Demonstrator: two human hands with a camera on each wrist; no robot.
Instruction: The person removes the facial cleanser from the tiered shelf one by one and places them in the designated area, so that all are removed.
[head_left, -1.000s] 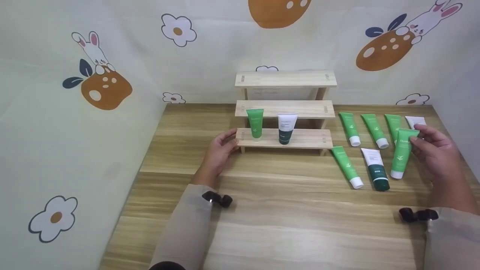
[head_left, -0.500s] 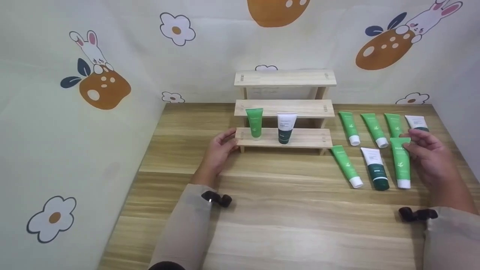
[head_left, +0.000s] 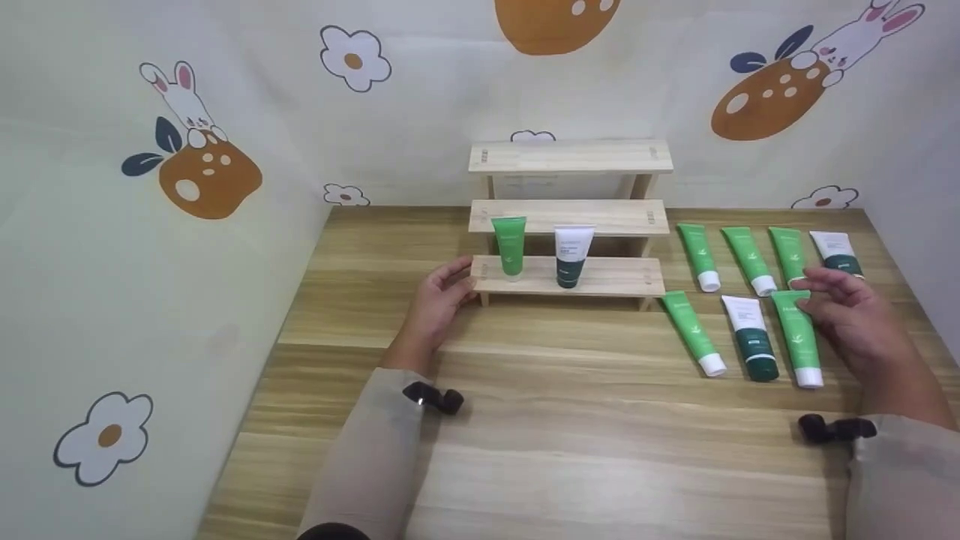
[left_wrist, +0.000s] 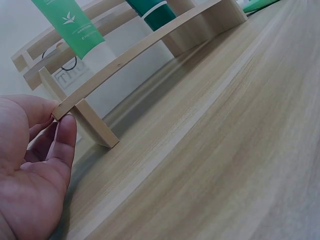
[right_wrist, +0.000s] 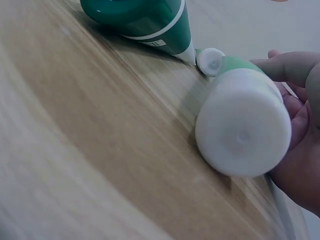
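Note:
The left hand (head_left: 442,304) pinches the left end of the lowest step of a wooden three-step stand (head_left: 615,277); in the left wrist view, thumb and fingers (left_wrist: 65,137) grip that board's corner (left_wrist: 95,82). On this step stand a green tube (head_left: 511,246) and a white-and-dark-green tube (head_left: 572,255), both upright on their caps. At the right, the right hand (head_left: 859,319) pinches the upper end of a green tube (head_left: 799,337) lying at the right of the front row. Its white cap (right_wrist: 243,127) fills the middle of the right wrist view, with the hand (right_wrist: 300,125) behind.
Beside the held tube lie a white-and-dark-green tube (head_left: 752,337) and a green tube (head_left: 694,334). Behind them is a row of green tubes (head_left: 699,255) and one white-and-green tube (head_left: 834,251). A patterned backdrop (head_left: 420,112) rises behind and beside the wooden table (head_left: 570,420).
The right hand has brought its green tube toward the table's front and slightly left, down beside the white-and-dark-green tube. The back-right tube shows more fully. The left hand still grips the stand.

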